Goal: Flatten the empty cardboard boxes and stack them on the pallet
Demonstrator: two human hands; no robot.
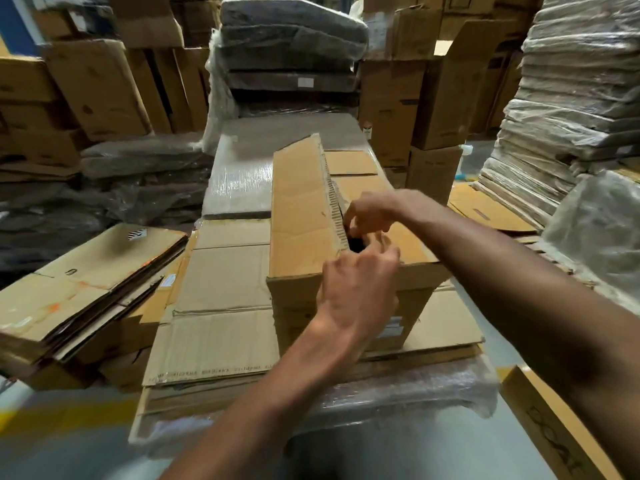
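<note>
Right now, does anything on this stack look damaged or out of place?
Yes. The upright box among flat sheets has a torn top seam, its ragged corrugated edge exposed where both hands, left and right, work.

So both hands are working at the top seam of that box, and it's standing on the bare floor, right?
Not quite. The head view shows both the left hand and right hand at the top seam of the cardboard box, but it stands on a stack of flattened cardboard, not the bare floor.

A single head-worn, wide-angle camera looks forward and steeply down, close over a cardboard box [311, 220] resting on a stack of flattened cartons [221, 341], with wrapped bundles [571, 98] curving along the frame's edges.
</note>
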